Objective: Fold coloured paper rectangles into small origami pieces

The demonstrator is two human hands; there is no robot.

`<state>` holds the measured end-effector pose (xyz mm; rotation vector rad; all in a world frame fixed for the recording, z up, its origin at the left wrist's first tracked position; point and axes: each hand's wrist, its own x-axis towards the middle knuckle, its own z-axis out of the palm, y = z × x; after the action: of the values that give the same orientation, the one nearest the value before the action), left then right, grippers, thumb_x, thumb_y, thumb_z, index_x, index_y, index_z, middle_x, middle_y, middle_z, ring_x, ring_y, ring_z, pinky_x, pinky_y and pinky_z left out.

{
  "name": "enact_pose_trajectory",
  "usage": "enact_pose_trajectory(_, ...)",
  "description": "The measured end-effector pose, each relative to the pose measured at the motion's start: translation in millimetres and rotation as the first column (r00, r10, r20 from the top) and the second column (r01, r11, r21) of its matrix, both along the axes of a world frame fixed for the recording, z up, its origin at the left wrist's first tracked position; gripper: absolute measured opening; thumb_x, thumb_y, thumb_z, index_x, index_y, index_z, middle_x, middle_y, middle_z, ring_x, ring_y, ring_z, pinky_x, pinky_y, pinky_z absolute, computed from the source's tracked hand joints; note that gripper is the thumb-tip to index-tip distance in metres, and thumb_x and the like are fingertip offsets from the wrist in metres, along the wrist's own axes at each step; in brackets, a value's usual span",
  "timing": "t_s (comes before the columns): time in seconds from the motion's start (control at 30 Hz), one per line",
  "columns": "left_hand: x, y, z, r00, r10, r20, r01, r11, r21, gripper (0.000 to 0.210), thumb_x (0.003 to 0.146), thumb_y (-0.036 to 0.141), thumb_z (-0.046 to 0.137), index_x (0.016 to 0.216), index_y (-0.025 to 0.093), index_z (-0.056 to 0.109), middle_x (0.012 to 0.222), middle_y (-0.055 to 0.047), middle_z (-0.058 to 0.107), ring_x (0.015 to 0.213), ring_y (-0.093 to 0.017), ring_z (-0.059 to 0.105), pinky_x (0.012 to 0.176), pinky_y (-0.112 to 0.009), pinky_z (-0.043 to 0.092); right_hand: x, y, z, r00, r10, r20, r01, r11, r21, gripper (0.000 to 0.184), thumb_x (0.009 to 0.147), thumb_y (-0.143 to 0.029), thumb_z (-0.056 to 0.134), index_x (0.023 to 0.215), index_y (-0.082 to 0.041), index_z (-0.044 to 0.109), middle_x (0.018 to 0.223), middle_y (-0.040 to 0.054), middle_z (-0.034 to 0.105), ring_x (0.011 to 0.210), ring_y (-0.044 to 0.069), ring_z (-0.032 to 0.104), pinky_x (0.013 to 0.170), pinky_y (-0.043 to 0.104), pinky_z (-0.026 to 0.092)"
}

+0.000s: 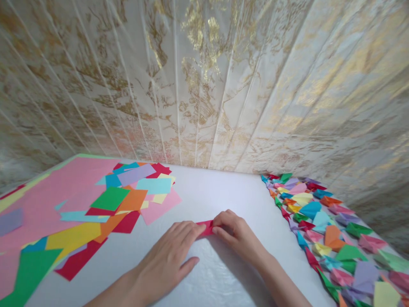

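Note:
A narrow folded piece of red paper [206, 227] lies on the white tabletop between my hands, and both touch it. My left hand [174, 251] rests flat, its fingertips pressing on the paper's left end and its thumb held apart. With fingers curled and thumb close to them, my right hand [234, 230] grips the right end. The paper's two ends are hidden under my fingers.
Loose coloured sheets, among them a green piece [110, 198] and a yellow piece [75, 236], overlap at left on a large pink sheet [73, 175]. Rows of small folded paper shapes [311, 209] line the right. A patterned curtain [198, 85] hangs behind the table [220, 183].

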<state>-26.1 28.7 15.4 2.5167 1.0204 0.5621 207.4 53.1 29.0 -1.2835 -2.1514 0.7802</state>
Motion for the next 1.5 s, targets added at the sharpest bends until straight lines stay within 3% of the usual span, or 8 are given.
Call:
enact_pose_trajectory(0.1,2,-5,-4.7,0.994,0.082,-0.076,-0.078,0.996,0.047,0.066,0.087,0.01,0.059,0.146,0.028,0.035,0.13,-0.009,0.059,0.116,-0.029,0.057,0.098,-0.049,0.049,-6,7,-3.9,0.984,-0.174,-0.027,0.17,0.979,-0.114,0.011,0.089,-0.02,0.06,0.08,-0.019,0.067,0.076,0.0016,0.067,0.075,0.017,0.06,0.069,0.028,0.044)
enact_pose_trajectory(0.17,4,-7,-6.8,0.982,0.134,-0.134,-0.121,0.988,0.1,0.059,0.087,0.01,0.058,0.141,0.028,0.043,0.131,-0.01,0.058,0.117,-0.031,0.056,0.095,-0.051,0.051,-11,11,-5.0,0.978,-0.207,-0.008,0.204,0.969,-0.142,0.009,0.086,-0.02,0.061,0.081,-0.02,0.068,0.076,0.0007,0.067,0.072,0.017,0.06,0.068,0.027,0.043)
enact_pose_trajectory(0.33,7,-11,-12.3,0.963,0.2,-0.181,-0.148,0.953,0.265,0.055,0.083,0.007,0.055,0.135,0.026,0.051,0.148,-0.011,0.046,0.132,-0.033,0.046,0.099,-0.05,0.048,-21,13,-2.1,0.976,-0.19,0.104,0.198,0.977,-0.083,0.013,0.084,-0.016,0.06,0.089,-0.022,0.071,0.08,0.0019,0.069,0.077,0.018,0.062,0.071,0.029,0.044)
enact_pose_trajectory(0.6,11,-20,-26.8,0.965,0.154,-0.211,-0.043,0.891,0.452,0.06,0.081,0.01,0.049,0.141,0.011,0.043,0.141,-0.011,0.058,0.125,-0.026,0.054,0.1,-0.041,0.04,-22,14,-8.6,0.986,-0.121,0.111,0.122,0.992,-0.01,0.013,0.085,-0.012,0.063,0.087,-0.022,0.072,0.079,0.0009,0.071,0.078,0.019,0.058,0.073,0.03,0.043)
enact_pose_trajectory(0.97,10,-19,-21.7,0.965,0.138,-0.221,-0.04,0.917,0.397,0.057,0.085,0.015,0.052,0.141,0.011,0.046,0.143,-0.012,0.057,0.126,-0.027,0.054,0.101,-0.041,0.036,-22,17,-9.7,0.972,-0.203,0.116,0.214,0.972,-0.094,0.012,0.087,-0.022,0.062,0.09,-0.02,0.073,0.079,0.0023,0.073,0.07,0.017,0.061,0.067,0.027,0.043)
enact_pose_trajectory(1.2,11,-18,-16.4,0.964,0.124,-0.236,-0.021,0.918,0.396,0.055,0.084,0.017,0.054,0.138,0.009,0.05,0.141,-0.013,0.059,0.123,-0.028,0.055,0.099,-0.042,0.037,-27,14,-4.8,0.963,-0.209,0.169,0.223,0.973,-0.063,0.012,0.085,-0.017,0.061,0.087,-0.02,0.072,0.078,0.0022,0.072,0.07,0.016,0.061,0.066,0.026,0.042)
enact_pose_trajectory(1.5,11,-16,-0.5,0.939,0.185,-0.29,-0.068,0.927,0.37,0.043,0.096,0.041,0.05,0.124,0.011,0.065,0.123,-0.011,0.07,0.108,-0.03,0.06,0.094,-0.045,0.039,-31,10,-6.4,0.937,-0.226,0.265,0.233,0.973,0.008,0.012,0.087,-0.014,0.058,0.088,-0.021,0.068,0.081,0.0019,0.069,0.074,0.017,0.06,0.068,0.027,0.04)
